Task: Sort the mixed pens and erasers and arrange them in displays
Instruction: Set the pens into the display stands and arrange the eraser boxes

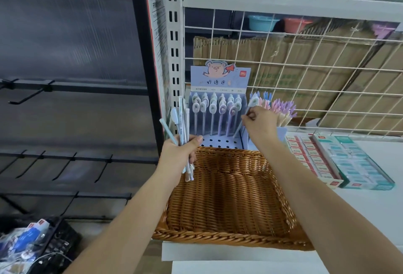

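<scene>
1. Our left hand (181,153) is curled round a bundle of slim pens (182,121). They have smooth plastic barrels in pale blue and white. They stand roughly upright, fan out above the fist and poke out below it, just left of the display and over the basket's far left corner.
2. Our right hand (258,121) pinches a single pen (253,102) between thumb and fingertips, just under its rounded white cap. The thin barrel slants down and left at the right edge of the display. We cannot tell whether its tip sits in a hole.
3. The pen display (220,77) is pale blue printed card with a cartoon pig cut out along the top. Rows of pens with oval caps stand in it, above a flat base pierced with round holes.
4. Just right of it, a second holder (281,131) carries a fanned cluster of pens with lilac and pink tops.
5. The wicker basket (218,237) is rectangular, brown and tightly woven with a braided rim. It sits on the white shelf (370,219) in front of the display, between our forearms.
6. To the basket's right lie two long open cartons side by side. The red carton (311,160) is packed with red-and-white wrapped eraser blocks, and the teal carton (359,164) with teal-and-white ones.
7. Behind everything stands a white wire grid (305,92), with corrugated cardboard (283,55) beyond it.
</scene>
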